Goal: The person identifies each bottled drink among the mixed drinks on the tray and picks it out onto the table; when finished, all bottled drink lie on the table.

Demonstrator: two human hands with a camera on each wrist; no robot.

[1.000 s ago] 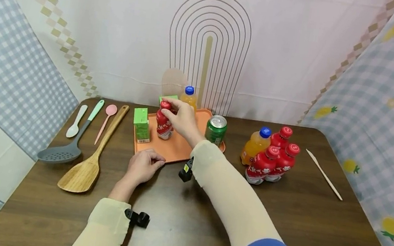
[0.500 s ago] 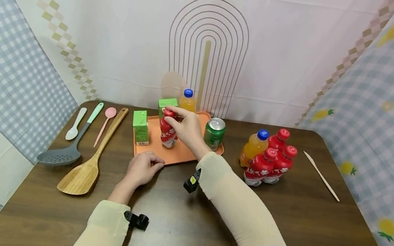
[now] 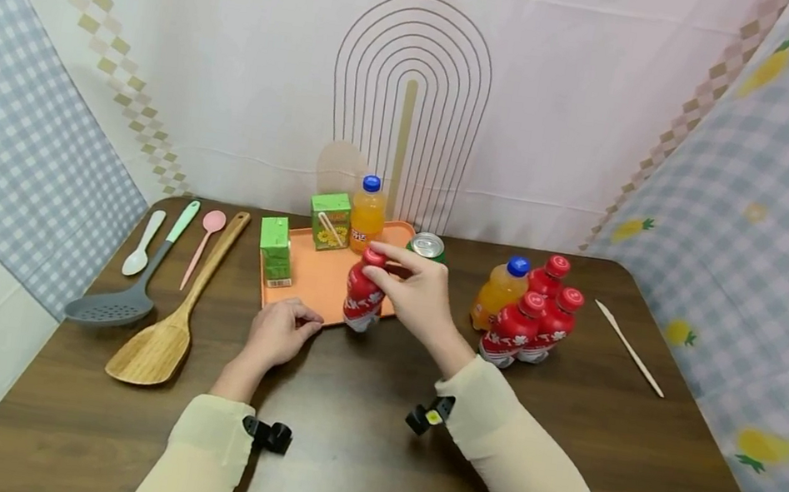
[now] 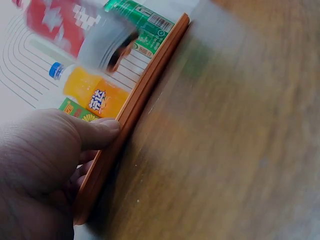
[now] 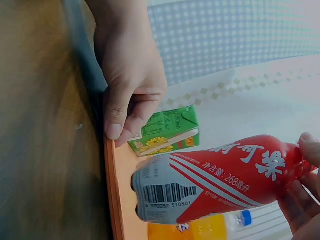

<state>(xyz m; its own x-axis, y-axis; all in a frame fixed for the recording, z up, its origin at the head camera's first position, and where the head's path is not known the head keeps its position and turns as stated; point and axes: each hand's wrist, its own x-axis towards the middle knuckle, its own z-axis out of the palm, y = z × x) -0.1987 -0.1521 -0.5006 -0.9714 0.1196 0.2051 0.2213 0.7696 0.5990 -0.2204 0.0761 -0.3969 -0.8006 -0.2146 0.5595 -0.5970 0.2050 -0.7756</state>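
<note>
Gripping the red plastic bottle (image 3: 363, 299) near its cap, the right hand (image 3: 416, 297) could clip the orange tray (image 3: 318, 277) rim, which the left hand (image 3: 282, 331) pinches, or the green can (image 3: 428, 246).

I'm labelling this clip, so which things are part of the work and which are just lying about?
In use: red bottle gripped by the right hand; orange tray held by the left hand.

Lying about: juice cartons, green can, bottle cluster, utensils.
</note>
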